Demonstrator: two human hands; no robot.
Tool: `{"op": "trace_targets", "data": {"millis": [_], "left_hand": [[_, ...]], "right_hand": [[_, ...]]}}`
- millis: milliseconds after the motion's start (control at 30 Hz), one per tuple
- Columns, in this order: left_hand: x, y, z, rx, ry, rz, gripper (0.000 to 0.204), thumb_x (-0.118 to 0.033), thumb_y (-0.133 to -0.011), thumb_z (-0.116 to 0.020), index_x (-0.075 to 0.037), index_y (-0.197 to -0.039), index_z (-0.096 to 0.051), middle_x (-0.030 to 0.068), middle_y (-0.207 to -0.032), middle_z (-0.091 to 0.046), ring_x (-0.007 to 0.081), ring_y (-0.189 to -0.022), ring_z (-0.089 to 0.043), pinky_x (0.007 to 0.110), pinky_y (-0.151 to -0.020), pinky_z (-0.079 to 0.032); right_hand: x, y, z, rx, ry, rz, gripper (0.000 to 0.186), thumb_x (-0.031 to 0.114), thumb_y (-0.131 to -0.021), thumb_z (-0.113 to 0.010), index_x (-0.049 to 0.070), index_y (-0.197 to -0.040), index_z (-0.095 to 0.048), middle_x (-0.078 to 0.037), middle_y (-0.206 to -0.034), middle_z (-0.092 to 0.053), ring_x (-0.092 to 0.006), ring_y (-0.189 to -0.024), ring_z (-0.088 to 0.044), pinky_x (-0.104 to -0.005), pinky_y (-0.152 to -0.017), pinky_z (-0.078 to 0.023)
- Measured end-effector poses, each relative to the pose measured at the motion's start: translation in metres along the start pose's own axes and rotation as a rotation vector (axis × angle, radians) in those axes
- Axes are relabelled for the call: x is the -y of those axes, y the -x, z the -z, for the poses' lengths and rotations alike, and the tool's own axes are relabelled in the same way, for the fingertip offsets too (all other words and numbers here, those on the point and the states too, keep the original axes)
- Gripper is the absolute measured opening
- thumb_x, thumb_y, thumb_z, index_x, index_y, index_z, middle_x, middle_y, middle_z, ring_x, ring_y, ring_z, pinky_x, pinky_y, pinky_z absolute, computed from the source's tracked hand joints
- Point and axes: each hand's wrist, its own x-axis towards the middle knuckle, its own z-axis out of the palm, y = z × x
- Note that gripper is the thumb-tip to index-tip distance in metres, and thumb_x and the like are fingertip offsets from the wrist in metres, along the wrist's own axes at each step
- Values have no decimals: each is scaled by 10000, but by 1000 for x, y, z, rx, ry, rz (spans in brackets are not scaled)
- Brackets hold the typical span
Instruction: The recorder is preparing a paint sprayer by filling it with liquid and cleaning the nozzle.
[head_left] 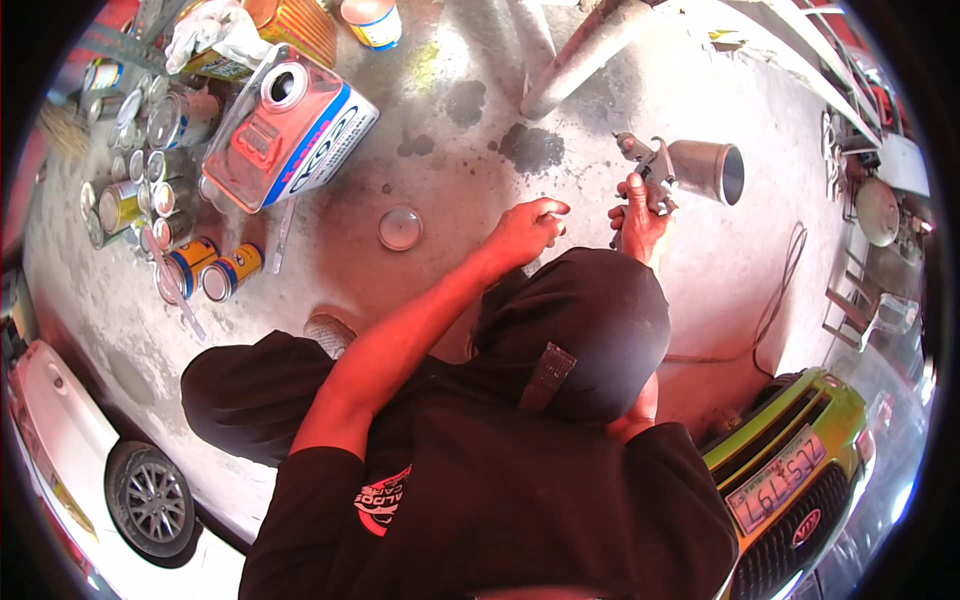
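Note:
My right hand is wrapped round a spray gun, the thumb lying along its body. A grey metal cup is attached to the gun, its round end turned to the right. To the left of the gun is my left hand, its fingers loosely curled and a little apart, with nothing visible in them. It is not touching the gun. A round, shallow, shiny lid or dish lies on the floor to its left. My knees, in dark trousers, are bent below the hands.
A big rectangular tin stands at the upper left. Two small yellow-and-blue cans and several other tins are nearby. A metal post rises ahead. A cable crosses the floor at right. Cars stand behind on both sides.

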Motion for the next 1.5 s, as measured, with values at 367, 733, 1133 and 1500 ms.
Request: {"op": "trace_targets", "data": {"millis": [367, 733, 1133, 1500], "left_hand": [[-8, 3, 7, -34, 3, -46, 413, -194, -926, -592, -4, -1292, -619, 84, -1006, -700, 124, -821, -605, 282, -796, -502], [4, 8, 18, -150, -134, -105, 364, -212, -903, -634, -28, -1215, -676, 88, -855, -684, 187, -799, -649, 334, -766, -511], [54, 73, 112, -498, -1518, 200, 932, -375, -787, -803, -272, -1558, -291, 135, -1461, -410, 354, -1289, -433, 585, -978, -421], [70, 75, 140, -487, -1420, 219, 854, -270, -757, -825, -202, -1492, -393, 146, -1362, -456, 368, -1238, -477, 519, -960, -477]], "right_hand": [[-7, -5, -5, -155, 73, 111, 430, 370, -929, -716, 5, -1139, -626, -66, -706, -598, -125, -453, -554, -276, -397, -433], [-27, 3, -9, 49, 109, 34, 508, 480, -927, -701, -14, -1038, -662, -88, -814, -672, -133, -520, -582, -288, -444, -446], [-71, 16, -21, 54, 259, -181, 579, 585, -875, -715, 37, -1056, -665, -71, -618, -627, -138, -478, -551, -336, -446, -434], [-104, 62, -85, 858, 264, 365, 601, 289, -883, -770, 182, -1431, -549, -199, -1197, -692, -332, -1092, -686, -406, -871, -523]]}}
